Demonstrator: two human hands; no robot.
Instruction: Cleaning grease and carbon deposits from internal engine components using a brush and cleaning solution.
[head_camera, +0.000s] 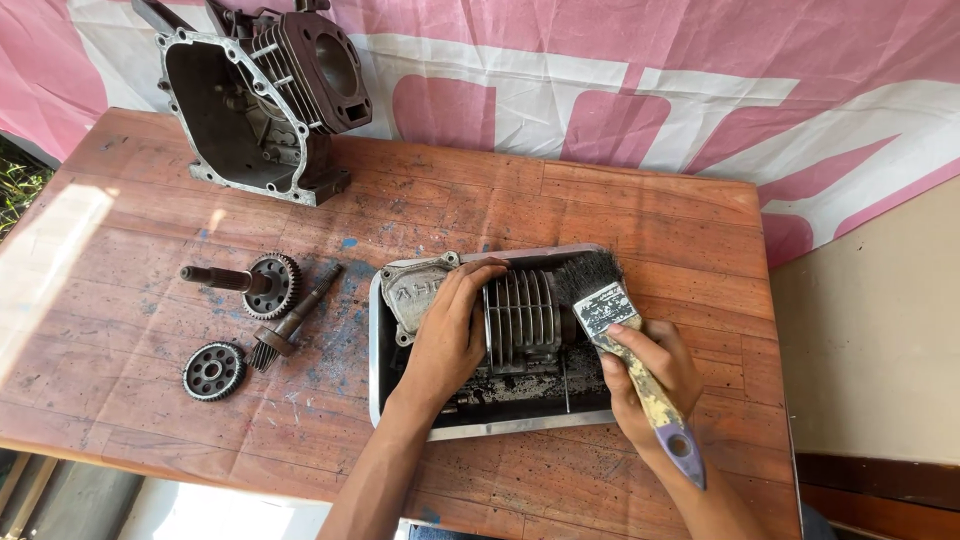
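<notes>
Finned engine part (520, 318) lies in metal tray (377, 340), centre-near on worktop (620, 220) — fins run near-far. Left hand (447, 335) pressed flat on its left side; right hand (655, 375) clamped on paintbrush (625, 340), bristles touching part's right end — rt hand nearer.

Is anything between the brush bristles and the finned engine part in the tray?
Nothing visible. The right hand holds the brush with its bristles right at the finned part. The left hand rests on that part's left side, away from the bristles, inside the tray.
</notes>
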